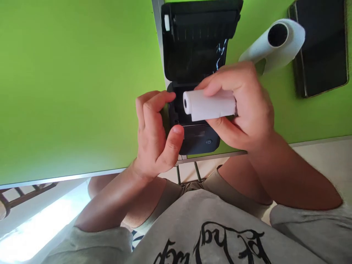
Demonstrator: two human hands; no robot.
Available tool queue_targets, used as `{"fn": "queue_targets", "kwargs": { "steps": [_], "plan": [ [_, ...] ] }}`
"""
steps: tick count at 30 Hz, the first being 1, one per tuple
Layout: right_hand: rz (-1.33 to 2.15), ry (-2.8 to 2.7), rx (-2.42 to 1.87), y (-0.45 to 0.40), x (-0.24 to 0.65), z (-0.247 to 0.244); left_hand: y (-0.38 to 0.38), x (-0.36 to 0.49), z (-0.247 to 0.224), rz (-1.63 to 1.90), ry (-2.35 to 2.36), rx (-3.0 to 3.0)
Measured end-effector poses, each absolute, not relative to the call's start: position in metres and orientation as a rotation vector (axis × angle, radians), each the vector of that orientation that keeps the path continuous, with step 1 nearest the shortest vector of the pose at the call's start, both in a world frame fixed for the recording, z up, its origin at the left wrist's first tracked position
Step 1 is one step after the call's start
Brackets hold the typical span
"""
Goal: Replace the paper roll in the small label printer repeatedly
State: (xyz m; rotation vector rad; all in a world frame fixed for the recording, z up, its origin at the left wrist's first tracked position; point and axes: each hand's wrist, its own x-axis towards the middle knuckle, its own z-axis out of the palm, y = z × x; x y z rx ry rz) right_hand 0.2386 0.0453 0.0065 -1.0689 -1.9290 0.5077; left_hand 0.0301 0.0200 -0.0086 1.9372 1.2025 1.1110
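Right grip point(254, 110): clamped on roll point(214, 104)
Left grip point(155, 135): fingers apart at printer point(199, 145)
Roll axis: crosswise over bay point(179, 104), core end facing left grip

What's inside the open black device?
A dark bay shows at the left of the black device, with nothing distinguishable in it. The white roll in the right hand covers most of the rest, so what lies beneath cannot be seen.

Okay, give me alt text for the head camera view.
A right hand holds a small white paper roll over an open black printer, while the left hand rests at its side. Another roll and a dark flat device lie to the right on a green table.
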Motion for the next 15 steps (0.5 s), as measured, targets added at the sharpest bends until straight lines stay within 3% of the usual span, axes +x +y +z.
{"fn": "queue_targets", "kwargs": {
  "steps": [15],
  "plan": [
    [0.347,-2.021,-1.098,0.051,0.235,0.013,0.018,0.028,-0.006,1.093,1.158,1.926]
  ]
}}
